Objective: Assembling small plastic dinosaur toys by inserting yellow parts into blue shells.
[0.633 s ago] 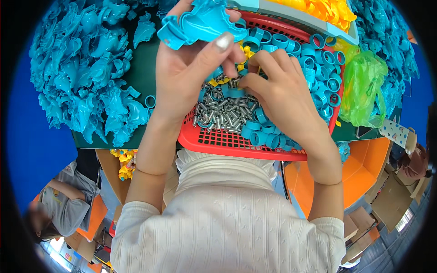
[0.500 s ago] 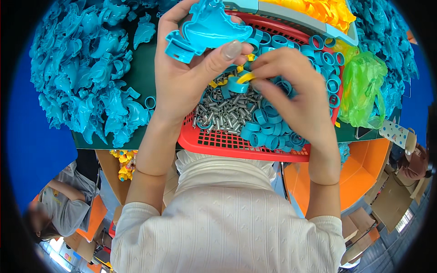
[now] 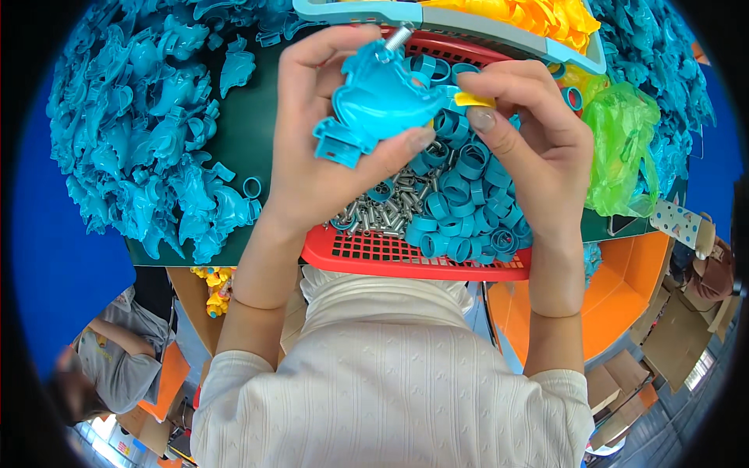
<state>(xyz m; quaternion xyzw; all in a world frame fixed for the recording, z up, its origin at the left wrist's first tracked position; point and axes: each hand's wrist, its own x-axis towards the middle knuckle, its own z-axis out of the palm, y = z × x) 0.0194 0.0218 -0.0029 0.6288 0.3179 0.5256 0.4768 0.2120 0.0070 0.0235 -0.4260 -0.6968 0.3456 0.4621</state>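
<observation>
In my left hand point(image 3: 312, 148) is a blue plastic shell half point(image 3: 382, 105), its hollow side facing up, with a small metal pin point(image 3: 399, 37) standing at its far end. The thumb presses along its near edge, and the fingers curl behind it. My right hand point(image 3: 538, 132) pinches a small yellow plastic piece point(image 3: 474, 100) between thumb and fingers, just right of the shell. Under both hands lies a red basket point(image 3: 421, 267) holding blue rings point(image 3: 460, 204) and small metal pins point(image 3: 382, 210).
Blue shell pieces point(image 3: 148, 117) are heaped at the left, and another blue heap point(image 3: 655, 47) rises at the far right. A grey-blue basket point(image 3: 499, 35) of yellow parts stands at the back. A green plastic bag point(image 3: 620, 148) lies right of the red basket. A person point(image 3: 117, 351) sits at lower left.
My right hand has risen from the basket with the yellow piece, opening its view. My left hand has tilted the shell and brought it slightly nearer; the metal pin now shows at its far end.
</observation>
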